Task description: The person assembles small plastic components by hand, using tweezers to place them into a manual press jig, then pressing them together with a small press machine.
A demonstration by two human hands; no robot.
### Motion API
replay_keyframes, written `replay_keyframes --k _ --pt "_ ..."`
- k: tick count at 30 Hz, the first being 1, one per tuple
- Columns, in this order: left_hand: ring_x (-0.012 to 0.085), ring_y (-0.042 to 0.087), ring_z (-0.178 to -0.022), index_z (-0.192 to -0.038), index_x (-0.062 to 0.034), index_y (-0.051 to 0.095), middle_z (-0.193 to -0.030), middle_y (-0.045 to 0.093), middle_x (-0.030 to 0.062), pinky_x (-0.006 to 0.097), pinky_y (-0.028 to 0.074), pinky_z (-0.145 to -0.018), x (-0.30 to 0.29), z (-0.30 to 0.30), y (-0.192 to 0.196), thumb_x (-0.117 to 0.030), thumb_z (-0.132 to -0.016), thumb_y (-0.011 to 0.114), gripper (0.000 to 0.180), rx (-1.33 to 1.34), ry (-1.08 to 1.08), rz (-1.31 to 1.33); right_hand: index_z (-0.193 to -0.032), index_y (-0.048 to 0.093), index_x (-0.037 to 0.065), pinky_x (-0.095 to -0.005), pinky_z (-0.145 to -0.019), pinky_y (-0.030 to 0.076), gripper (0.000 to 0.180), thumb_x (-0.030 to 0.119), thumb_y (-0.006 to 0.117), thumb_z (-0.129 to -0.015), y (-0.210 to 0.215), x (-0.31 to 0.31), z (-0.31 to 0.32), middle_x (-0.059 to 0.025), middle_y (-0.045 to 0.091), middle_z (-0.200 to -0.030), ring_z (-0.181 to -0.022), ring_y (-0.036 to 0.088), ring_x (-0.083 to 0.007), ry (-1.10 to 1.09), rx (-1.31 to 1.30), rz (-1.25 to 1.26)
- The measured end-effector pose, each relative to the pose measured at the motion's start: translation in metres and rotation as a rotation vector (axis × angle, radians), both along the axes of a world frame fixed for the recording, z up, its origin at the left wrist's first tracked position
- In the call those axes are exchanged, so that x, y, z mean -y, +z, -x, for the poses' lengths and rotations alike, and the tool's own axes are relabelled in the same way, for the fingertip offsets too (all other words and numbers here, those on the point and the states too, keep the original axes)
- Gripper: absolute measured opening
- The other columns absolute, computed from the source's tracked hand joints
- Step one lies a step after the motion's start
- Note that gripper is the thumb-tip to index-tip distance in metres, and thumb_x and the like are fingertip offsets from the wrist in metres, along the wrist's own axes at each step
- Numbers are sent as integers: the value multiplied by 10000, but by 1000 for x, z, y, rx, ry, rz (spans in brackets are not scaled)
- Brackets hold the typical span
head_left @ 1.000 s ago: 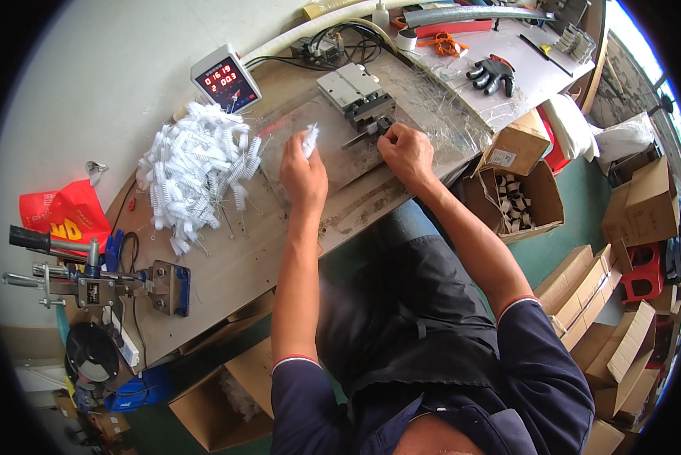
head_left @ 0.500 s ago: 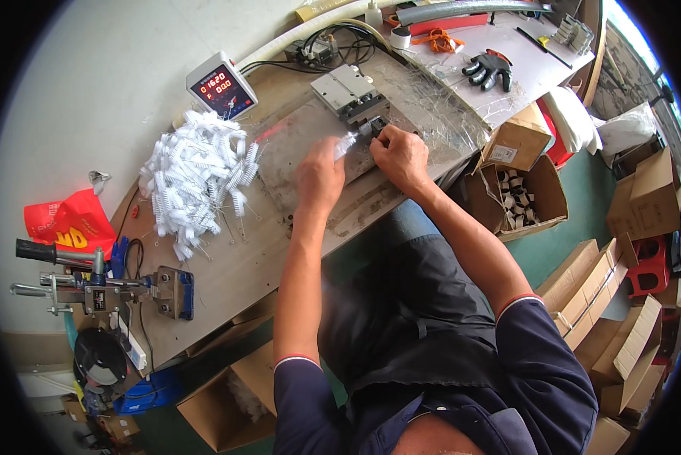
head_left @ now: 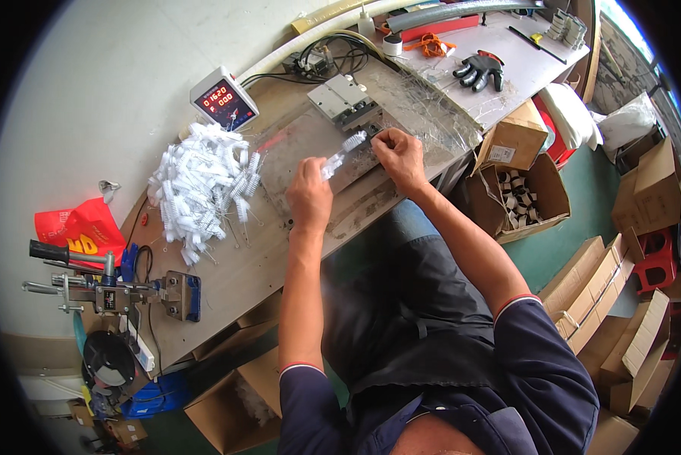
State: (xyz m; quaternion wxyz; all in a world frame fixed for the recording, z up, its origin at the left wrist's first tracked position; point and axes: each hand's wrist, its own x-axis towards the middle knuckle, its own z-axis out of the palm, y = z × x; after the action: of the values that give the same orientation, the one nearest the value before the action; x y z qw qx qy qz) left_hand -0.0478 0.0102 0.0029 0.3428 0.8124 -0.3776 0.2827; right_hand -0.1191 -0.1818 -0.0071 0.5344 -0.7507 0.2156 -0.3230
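My workbench [head_left: 227, 280] runs from near left to far right, and the clear plastic sheet [head_left: 424, 114] still covers its far middle. To my left the heap of white brushes [head_left: 200, 189] lies beside the counter box with red digits [head_left: 223, 100], just as it did a second ago. What has changed is my hands: my left hand [head_left: 308, 196] has come away from the heap and now meets my right hand [head_left: 398, 155] in front of the small metal fixture [head_left: 348, 98]. My left fingers are clamped on the clear handle of one brush [head_left: 342, 155], its white bristle head pointing far right. My right fingers are pinched together near that head; on what, I cannot tell. I judge a fresh brush has reached the fixture.
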Motion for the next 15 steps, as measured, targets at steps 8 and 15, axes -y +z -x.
replay_keyframes --k 8,15 --pt "298 711 -949 -1060 -76 655 -1038 704 82 400 579 -801 -2 10 7 80 -825 678 284 153 -82 -8 -1111 722 -31 -230 -585 451 250 142 699 -931 17 4 12 -7 699 -805 -654 556 -46 335 159 -391" --pt "290 692 -918 -1032 -62 652 -1005 687 82 389 579 -777 2 8 5 101 -782 668 299 222 -58 -42 -1160 712 -21 -203 -540 420 230 85 710 -956 16 7 12 -23 681 -813 -636 548 -48 497 162 -477"
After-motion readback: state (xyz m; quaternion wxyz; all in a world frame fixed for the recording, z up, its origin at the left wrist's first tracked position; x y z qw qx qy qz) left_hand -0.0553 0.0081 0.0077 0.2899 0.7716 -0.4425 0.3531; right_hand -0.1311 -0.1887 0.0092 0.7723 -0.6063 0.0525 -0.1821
